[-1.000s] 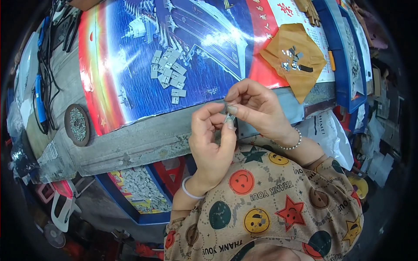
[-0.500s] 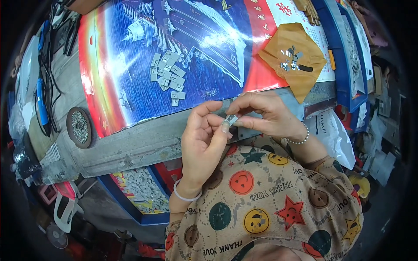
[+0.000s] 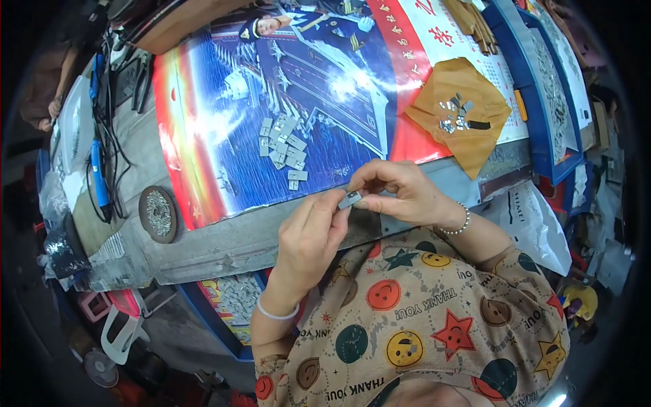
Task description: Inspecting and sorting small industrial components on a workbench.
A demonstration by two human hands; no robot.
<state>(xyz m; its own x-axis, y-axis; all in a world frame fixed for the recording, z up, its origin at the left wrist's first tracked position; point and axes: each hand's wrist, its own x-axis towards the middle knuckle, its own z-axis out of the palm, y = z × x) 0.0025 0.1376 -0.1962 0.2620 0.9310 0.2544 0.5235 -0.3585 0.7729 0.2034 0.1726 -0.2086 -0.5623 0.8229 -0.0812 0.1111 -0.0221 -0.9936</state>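
Observation:
A small grey rectangular piece with a dark recess [image 3: 350, 199] is pinched between my two hands, just above the table's near edge. My left hand [image 3: 306, 230] grips its left end with thumb and curled fingers. Thumb and forefinger of my right hand [image 3: 405, 193] close on its right end. Beyond the hands, a loose cluster of similar grey pieces [image 3: 279, 144] lies on a glossy poster [image 3: 237, 193]. To the right, brown paper [image 3: 468, 152] holds small shiny metal bits [image 3: 458, 112] and a black strip [image 3: 479, 125].
A round brown dish [image 3: 144, 203] of tiny metal parts sits left. Behind it are a blue pen-like tool [image 3: 100, 175] with cables and black pliers [image 3: 141, 85]. Blue bins stand at right [image 3: 507, 41] and below the table [image 3: 203, 317]. Another person's hand [image 3: 53, 112] shows far left.
The whole view has shifted, so the table appears lower and further right. My left hand has turned, its back now showing and its fingers closer around the grey piece.

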